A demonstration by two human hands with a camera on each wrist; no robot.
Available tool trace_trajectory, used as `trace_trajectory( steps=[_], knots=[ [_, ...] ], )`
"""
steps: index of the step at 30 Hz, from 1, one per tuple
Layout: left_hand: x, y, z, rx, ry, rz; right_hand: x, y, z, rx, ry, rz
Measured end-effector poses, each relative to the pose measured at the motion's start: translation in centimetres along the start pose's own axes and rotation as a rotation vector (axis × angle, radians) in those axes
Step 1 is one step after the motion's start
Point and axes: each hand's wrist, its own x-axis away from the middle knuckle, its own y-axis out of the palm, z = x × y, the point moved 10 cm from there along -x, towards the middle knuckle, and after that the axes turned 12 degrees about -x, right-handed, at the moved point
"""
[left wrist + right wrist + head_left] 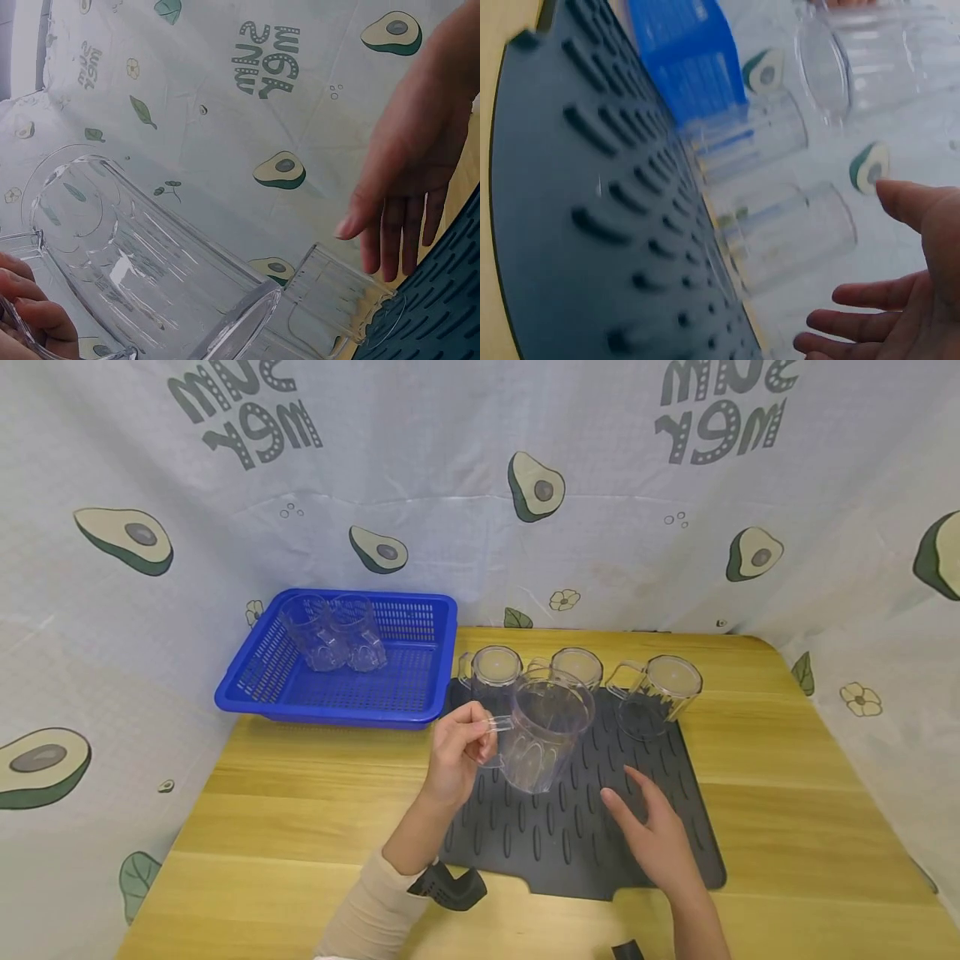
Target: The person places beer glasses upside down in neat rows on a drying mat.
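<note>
My left hand [459,752] grips the handle of a clear plastic mug [542,735], which it holds up over the dark drying mat [570,843]. The mug's open rim faces up in the head view, and its body fills much of the left wrist view [142,262]. To the right of the mug, my right hand [660,835] is apart from it, over the mat with thumb and fingers spread and nothing in them. Behind the held mug, three more clear mugs stand upside down along the mat's far edge, the rightmost mug [663,689] in plainest sight.
A blue plastic basket [337,720] stands at the back left of the wooden table [300,810], with two clear mugs [330,635] leaning inside it. A white curtain [465,460] printed with avocados hangs behind the table and along its sides.
</note>
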Motion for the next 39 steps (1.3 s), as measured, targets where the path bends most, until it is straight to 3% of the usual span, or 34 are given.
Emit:
trace_trajectory(
  steps=[8,13,19,27,33,39],
  knots=[
    [0.3,0.4,-0.1,0.016,-0.017,-0.008,-0.1,3.6,-2.3,-0.222,-0.118,-0.043],
    [0.4,0.6,-0.1,0.023,-0.011,-0.021,-0.2,5.3,-2.7,-0.267,-0.083,-0.087],
    [0.5,0.7,-0.1,0.016,-0.007,-0.032,-0.4,7.4,-2.7,-0.368,0.012,-0.2],
    [0.5,0.8,-0.3,0.017,0.002,-0.038,-0.4,8.2,-2.8,-0.472,0.055,-0.24],
    [0.4,0.9,-0.6,-0.002,0.015,-0.081,-0.4,8.8,-3.3,-0.622,0.075,-0.353],
    [0.4,1.0,-1.0,-0.041,0.003,-0.141,-0.3,9.3,-4.2,-0.777,0.022,-0.496]
  ],
)
